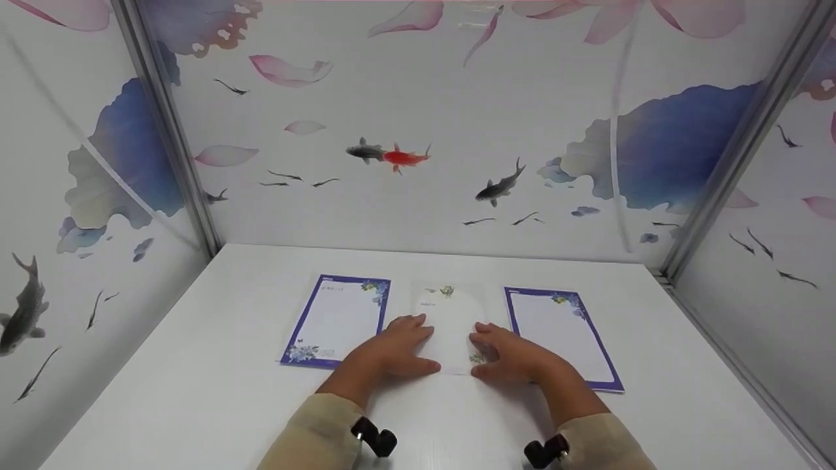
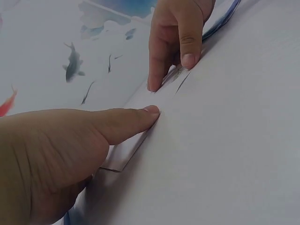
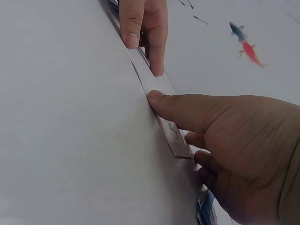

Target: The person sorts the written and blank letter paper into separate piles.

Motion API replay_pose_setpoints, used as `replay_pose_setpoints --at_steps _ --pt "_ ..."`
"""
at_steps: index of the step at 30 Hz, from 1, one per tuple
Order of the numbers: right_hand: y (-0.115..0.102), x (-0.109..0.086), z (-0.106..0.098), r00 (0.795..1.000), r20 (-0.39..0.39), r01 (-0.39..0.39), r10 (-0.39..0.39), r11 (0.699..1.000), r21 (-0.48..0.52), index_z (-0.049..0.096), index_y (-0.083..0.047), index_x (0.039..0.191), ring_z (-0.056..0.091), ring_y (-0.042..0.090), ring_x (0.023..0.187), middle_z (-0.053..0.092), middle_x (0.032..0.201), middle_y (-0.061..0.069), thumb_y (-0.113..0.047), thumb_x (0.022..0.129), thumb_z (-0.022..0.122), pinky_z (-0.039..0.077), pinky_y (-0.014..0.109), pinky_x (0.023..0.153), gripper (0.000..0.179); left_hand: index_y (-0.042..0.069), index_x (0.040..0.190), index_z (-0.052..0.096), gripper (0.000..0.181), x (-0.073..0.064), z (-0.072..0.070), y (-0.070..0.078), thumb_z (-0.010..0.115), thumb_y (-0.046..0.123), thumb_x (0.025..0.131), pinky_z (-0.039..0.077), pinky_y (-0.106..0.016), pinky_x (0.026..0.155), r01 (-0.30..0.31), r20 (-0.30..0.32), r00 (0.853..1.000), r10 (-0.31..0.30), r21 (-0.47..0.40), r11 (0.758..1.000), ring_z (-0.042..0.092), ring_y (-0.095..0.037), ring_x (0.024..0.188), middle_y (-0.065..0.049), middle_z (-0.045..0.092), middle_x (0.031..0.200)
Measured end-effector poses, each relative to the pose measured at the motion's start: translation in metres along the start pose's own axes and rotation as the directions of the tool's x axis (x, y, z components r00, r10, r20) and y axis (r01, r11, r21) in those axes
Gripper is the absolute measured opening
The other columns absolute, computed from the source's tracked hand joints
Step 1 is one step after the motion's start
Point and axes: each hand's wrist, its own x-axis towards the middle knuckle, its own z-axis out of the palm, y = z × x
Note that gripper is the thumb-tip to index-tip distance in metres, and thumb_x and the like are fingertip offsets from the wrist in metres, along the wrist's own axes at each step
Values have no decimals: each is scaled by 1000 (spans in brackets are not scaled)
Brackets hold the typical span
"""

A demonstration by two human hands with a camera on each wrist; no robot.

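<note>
In the head view, a white sheet of paper with small floral prints lies at the middle of the white table; whether it is one sheet or a thin pad I cannot tell. My left hand rests along its left side, thumb extended at the near edge. Opposite it, my right hand touches the right side, its thumb also at the near edge. Both wrist views show the thumbs straight against the paper's edge, with the left hand and right hand close up. Parts of the paper's sides are hidden under the fingers.
A purple-bordered floral notepad lies to the left, and a similar notepad to the right, each partly covered by a hand or forearm. White panels printed with fish and petals enclose the table at the back and sides.
</note>
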Motion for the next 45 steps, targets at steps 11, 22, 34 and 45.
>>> replay_pose_setpoints --at_steps 11,22,34,45 --pt "1 1 0 1000 -9 11 -11 1000 17 53 -32 159 23 32 168 36 176 -6 -43 92 83 21 63 134 74 23 162 48 79 3 -2 1 72 59 96 24 -51 136 -21 -23 1000 21 -2 1000 21 -26 168 2 31 178" --pt "-2 4 4 984 -166 -37 57 992 118 68 -30 144 44 39 157 57 161 5 -31 92 86 33 64 129 55 22 153 59 66 12 2 2 77 50 96 35 -49 131 25 -130 991 -26 -7 1000 40 -28 158 0 54 164" --pt "-8 8 3 966 -226 -103 126 989 110 75 -18 135 63 35 137 70 143 9 -33 86 91 46 59 121 54 13 148 64 69 12 0 7 84 46 91 42 -47 127 64 -203 976 -73 -48 997 53 -30 149 -8 64 152" --pt "-12 11 -2 887 -300 -144 351 828 543 55 -12 156 60 39 140 60 154 18 -16 95 78 51 54 119 66 2 148 62 51 20 1 15 72 25 103 44 -50 126 112 -338 918 -208 -280 953 55 -35 149 -16 64 152"
